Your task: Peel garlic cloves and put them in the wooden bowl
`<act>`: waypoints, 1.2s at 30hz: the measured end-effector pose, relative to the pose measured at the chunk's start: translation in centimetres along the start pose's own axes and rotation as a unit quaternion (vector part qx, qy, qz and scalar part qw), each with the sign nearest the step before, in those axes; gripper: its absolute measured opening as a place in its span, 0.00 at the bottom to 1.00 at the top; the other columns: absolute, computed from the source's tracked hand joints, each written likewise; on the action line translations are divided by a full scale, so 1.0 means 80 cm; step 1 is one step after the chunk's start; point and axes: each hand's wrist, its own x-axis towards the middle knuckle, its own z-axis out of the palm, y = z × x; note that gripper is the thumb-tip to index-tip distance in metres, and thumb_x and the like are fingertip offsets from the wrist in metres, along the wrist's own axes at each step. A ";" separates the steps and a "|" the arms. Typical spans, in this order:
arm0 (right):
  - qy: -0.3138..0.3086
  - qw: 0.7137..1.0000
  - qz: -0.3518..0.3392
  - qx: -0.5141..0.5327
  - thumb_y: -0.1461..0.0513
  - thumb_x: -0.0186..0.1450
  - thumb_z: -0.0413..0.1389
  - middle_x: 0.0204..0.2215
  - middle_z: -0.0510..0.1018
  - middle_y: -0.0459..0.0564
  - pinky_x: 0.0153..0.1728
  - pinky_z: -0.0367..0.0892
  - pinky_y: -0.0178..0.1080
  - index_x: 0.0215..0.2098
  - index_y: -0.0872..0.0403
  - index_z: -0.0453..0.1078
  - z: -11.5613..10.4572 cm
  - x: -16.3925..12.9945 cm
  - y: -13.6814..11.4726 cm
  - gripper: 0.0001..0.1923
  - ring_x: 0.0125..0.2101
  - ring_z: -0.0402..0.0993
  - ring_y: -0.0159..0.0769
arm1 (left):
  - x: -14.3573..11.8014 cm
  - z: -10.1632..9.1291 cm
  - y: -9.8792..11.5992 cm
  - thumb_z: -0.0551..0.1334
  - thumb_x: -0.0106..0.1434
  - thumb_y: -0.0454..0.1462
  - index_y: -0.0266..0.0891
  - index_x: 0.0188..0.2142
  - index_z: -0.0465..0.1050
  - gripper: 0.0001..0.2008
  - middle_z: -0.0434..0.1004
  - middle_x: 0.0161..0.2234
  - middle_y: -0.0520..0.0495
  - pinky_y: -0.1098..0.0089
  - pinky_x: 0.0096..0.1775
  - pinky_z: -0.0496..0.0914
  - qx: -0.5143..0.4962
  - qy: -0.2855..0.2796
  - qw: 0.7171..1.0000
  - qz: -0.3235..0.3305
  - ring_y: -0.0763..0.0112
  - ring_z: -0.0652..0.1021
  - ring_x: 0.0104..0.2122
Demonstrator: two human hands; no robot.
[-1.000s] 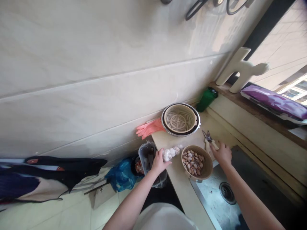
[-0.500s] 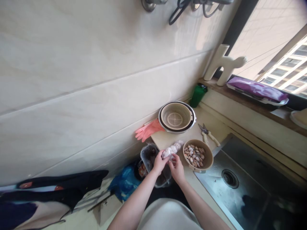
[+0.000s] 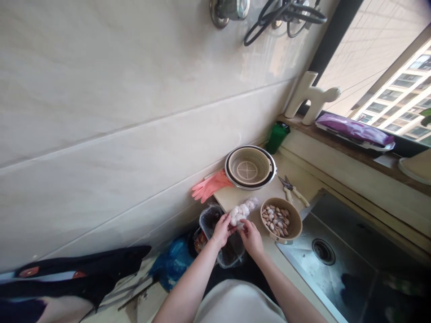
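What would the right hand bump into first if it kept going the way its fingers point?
The right hand already touches the bag of garlic. Beyond that, probably the colander, though depth is unclear.

i count two hands, left hand [image 3: 221, 229] and right hand [image 3: 251, 237], both closed on one net bag of garlic [image 3: 242, 210] at the near-left edge of the brown bowl [image 3: 282, 220]. that is one bowl, with many cloves inside, too small to count. behind the bowl: one strainer basket [image 3: 249, 167] and one pair of scissors [image 3: 291, 189]. left of the bowl: one pink glove [image 3: 210, 185], one clear bin [image 3: 218, 233]. right of it, one sink [image 3: 336, 264].
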 end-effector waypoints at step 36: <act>-0.033 0.999 -0.012 0.020 0.66 0.57 0.47 0.32 0.73 0.48 0.35 0.68 0.38 0.43 0.51 0.69 0.013 -0.003 0.004 0.17 0.31 0.71 0.35 | -0.004 -0.027 -0.009 0.67 0.50 0.37 0.38 0.35 0.66 0.14 0.75 0.29 0.51 0.72 0.34 0.70 -0.040 -0.034 0.998 -0.018 0.74 0.76 0.28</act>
